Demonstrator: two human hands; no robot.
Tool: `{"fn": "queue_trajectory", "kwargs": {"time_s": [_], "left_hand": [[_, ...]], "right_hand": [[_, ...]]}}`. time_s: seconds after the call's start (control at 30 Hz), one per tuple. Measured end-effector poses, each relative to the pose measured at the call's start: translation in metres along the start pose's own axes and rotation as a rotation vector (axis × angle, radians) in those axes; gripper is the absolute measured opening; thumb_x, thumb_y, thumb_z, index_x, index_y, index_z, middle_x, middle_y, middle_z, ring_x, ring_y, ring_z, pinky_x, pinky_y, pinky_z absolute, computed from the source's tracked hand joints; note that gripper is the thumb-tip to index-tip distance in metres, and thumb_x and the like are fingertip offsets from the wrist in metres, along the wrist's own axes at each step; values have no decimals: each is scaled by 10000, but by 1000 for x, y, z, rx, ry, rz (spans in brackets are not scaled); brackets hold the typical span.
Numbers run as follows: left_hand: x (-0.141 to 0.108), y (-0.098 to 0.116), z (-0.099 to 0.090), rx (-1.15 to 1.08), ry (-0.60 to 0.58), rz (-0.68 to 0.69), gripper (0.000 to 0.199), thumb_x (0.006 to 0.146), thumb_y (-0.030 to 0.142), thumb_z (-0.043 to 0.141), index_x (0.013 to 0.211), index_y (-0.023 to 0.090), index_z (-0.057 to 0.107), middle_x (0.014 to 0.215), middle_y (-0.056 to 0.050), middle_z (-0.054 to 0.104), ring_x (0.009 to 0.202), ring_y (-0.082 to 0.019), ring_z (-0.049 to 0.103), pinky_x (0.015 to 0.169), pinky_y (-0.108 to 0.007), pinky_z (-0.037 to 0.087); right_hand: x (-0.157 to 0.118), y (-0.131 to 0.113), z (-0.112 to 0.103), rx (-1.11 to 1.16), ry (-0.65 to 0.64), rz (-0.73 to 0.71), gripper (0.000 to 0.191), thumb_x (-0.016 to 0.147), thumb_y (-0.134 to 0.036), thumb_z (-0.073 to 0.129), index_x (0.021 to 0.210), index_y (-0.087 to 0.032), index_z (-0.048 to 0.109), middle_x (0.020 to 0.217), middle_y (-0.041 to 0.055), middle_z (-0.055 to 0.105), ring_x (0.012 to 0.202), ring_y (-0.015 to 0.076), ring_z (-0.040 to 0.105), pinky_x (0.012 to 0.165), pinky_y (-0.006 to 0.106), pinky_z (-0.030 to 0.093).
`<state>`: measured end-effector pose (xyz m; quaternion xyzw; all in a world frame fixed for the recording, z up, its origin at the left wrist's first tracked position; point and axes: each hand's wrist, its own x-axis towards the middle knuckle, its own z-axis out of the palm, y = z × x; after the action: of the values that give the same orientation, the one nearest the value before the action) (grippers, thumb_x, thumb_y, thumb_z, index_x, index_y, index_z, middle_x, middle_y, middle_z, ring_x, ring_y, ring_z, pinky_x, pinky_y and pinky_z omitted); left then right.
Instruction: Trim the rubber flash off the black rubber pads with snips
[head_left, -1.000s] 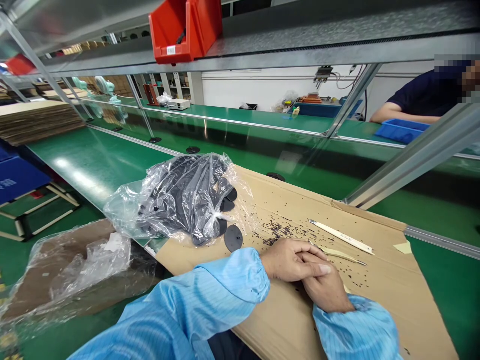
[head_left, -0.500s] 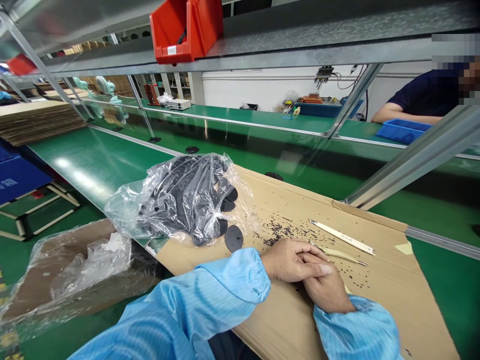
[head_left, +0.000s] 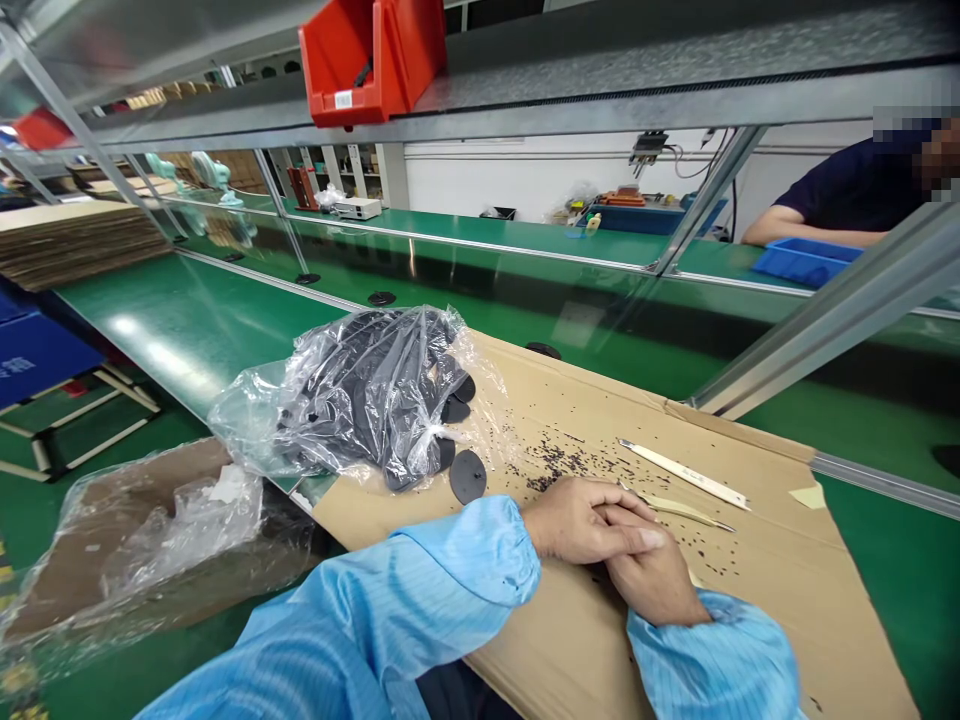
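Head view, no change on my end: left hand [head_left: 581, 522] still folded over right hand [head_left: 651, 585], together on the cardboard sheet [head_left: 757, 570], just beside the tweezers [head_left: 679, 508], no tool held.

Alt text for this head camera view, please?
A person's left hand rests over the right hand on cardboard strewn with black bits, beside two pale tweezers and a plastic bag of black discs, on a green workbench.
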<state>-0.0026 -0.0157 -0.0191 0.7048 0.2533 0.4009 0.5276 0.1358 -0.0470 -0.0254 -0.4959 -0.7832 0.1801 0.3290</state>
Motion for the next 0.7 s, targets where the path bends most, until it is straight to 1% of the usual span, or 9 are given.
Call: {"fn": "queue_trajectory", "kwargs": {"time_s": [0.17, 0.4, 0.7], "left_hand": [[1, 0, -1, 3, 3, 3, 377, 765, 399, 670, 1027, 130, 709, 1025, -99, 703, 965, -201, 648, 888, -260, 487], [0, 0, -1, 7, -6, 7, 378, 766, 405, 670, 1016, 123, 704, 1029, -107, 700, 966, -208, 646, 887, -277, 489], [1, 1, 0, 6, -2, -13, 379, 764, 397, 671, 1012, 113, 702, 1026, -108, 702, 967, -200, 647, 888, -258, 485]], "right_hand": [[0, 0, 0, 2, -1, 20, 292, 836, -262, 429, 778, -193, 707, 766, 64, 705, 669, 203, 648, 575, 285, 530], [1, 1, 0, -11, 11, -7, 285, 831, -275, 435, 774, -202, 705, 744, 44, 702, 660, 186, 647, 573, 265, 531], [2, -3, -1, -2, 11, -13, 290, 833, -266, 430, 772, -194, 704, 750, 59, 704, 652, 189, 644, 570, 268, 528]]}}
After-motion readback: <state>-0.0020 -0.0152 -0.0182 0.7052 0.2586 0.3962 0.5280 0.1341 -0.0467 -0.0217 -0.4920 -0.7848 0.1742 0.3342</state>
